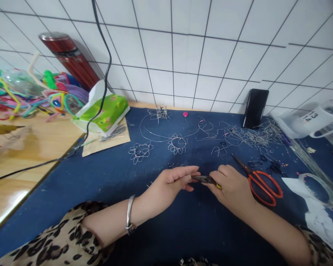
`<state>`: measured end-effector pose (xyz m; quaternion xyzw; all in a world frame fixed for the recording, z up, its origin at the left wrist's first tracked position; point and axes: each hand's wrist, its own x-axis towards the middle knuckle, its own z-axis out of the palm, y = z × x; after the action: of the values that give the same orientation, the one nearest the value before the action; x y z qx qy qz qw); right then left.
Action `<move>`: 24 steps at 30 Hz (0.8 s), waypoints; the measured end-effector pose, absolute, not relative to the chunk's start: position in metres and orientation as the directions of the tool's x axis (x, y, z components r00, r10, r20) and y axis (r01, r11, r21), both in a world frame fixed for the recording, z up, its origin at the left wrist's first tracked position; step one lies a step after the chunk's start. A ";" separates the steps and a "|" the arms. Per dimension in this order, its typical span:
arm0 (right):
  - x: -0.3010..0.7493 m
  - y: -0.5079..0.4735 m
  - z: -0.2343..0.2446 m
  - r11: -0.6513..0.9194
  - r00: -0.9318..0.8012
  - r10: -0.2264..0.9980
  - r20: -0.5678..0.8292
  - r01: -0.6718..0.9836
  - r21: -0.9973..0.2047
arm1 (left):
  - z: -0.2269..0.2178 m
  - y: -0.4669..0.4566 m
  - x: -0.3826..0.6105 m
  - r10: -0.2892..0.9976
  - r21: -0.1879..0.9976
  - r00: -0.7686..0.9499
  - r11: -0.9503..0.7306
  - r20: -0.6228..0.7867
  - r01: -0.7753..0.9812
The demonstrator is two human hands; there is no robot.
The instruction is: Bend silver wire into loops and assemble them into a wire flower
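My right hand (231, 186) is closed round the handles of a pair of pliers (204, 179), whose dark jaws point left. A bit of yellow handle shows under the fingers. My left hand (170, 184) meets the jaws with thumb and fingers pressed together; what it pinches there is too small to make out. Beyond the hands lie two flower-shaped wire rings with small pink beads, a wire flower (177, 144) in the middle and another wire flower (140, 152) to its left. Orange-handled scissors (265, 186) rest just right of my right hand.
At the back right, a phone (255, 109) leans on the tiled wall beside a tangle of wire (266, 133) and a white cup (315, 120). A tape roll (331, 190) lies at right. On the left are a green tissue pack (108, 114), a black cable (107, 74) and a red thermos (72, 61).
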<state>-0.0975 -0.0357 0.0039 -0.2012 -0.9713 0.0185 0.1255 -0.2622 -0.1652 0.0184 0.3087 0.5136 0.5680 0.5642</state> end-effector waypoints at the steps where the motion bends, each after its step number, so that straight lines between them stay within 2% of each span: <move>1: -0.098 -0.036 0.004 0.919 -0.888 0.395 0.237 0.385 -0.087 | 0.018 -0.165 -0.262 0.961 0.943 -0.181 0.151 -0.211 -0.297; 6: -0.098 -0.037 0.007 0.921 -0.885 0.386 0.259 0.387 -0.050 | 0.014 -0.167 -0.259 0.968 0.990 -0.225 0.089 -0.111 -0.108; 10: -0.098 -0.039 0.008 0.921 -0.885 0.384 0.264 0.386 -0.044 | 0.010 -0.171 -0.258 0.970 0.991 -0.239 -0.001 0.033 0.133; 16: -0.098 -0.040 0.009 0.917 -0.886 0.398 0.237 0.385 -0.102 | 0.003 -0.175 -0.260 0.952 0.893 -0.185 -0.147 0.245 0.426; 24: -0.097 -0.040 0.005 0.917 -0.889 0.392 0.238 0.357 -0.180 | 0.001 -0.174 -0.262 0.927 0.781 -0.111 -0.232 0.358 0.580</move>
<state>-0.0971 -0.0401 0.0049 -0.1931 -0.9695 0.0657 0.1356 -0.2618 -0.1743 0.0006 0.6389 0.5898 0.4559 0.1903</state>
